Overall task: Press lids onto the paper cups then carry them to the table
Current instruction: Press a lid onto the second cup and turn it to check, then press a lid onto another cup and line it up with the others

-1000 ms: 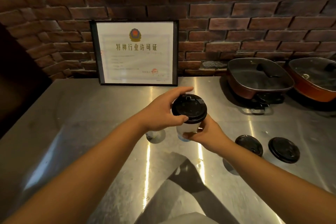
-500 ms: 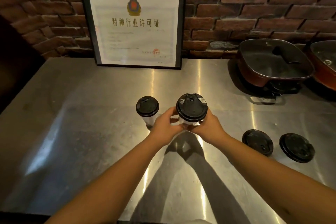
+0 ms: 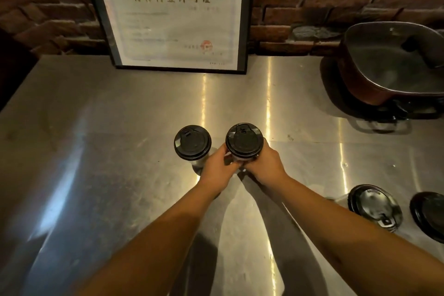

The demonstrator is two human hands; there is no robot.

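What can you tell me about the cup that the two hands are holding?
The held cup is a pale paper cup, mostly hidden under its round black plastic lid, which has a raised rim and a small sip flap at the far edge. It stands upright. The left hand and right hand wrap its sides just under the lid. Whether its base touches the steel counter cannot be seen. It is close to another lidded cup.

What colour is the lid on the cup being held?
Black, glossy; the lid shows clearly in the head view, with both hands around the paper cup.
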